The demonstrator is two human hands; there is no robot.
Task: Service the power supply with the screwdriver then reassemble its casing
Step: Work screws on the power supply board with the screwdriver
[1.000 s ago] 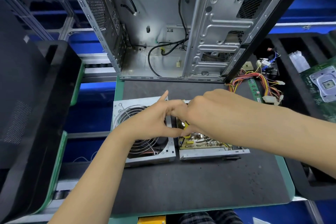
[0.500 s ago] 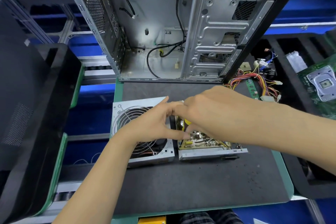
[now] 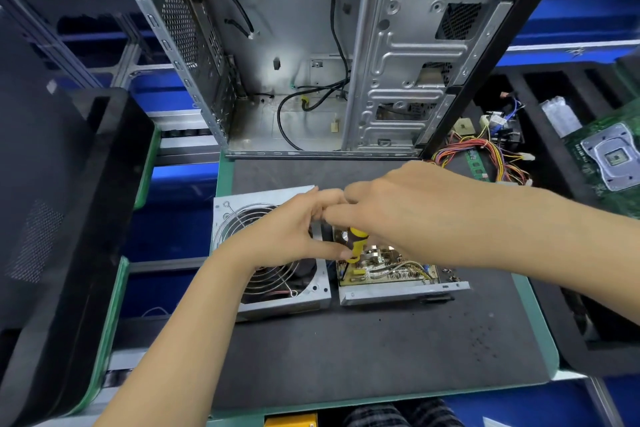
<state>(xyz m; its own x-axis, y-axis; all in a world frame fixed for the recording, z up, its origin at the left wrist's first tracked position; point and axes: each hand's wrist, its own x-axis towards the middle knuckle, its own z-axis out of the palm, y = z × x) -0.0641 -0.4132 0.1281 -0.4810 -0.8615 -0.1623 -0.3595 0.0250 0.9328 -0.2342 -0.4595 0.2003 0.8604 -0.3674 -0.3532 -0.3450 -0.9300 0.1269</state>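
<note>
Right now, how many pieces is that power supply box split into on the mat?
2: the fan cover lies on the left, and the base with the circuit board sits right beside it. Hands hide part of each.

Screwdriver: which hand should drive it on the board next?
Right. The right hand already grips the top of the screwdriver above the circuit board. The left hand only steadies its shaft beside the fan cover.

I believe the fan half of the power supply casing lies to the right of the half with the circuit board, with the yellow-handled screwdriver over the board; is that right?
Not quite: the head view shows the fan half lying to the left of the half with the circuit board, not the right. The yellow-handled screwdriver is indeed over the board.
</note>
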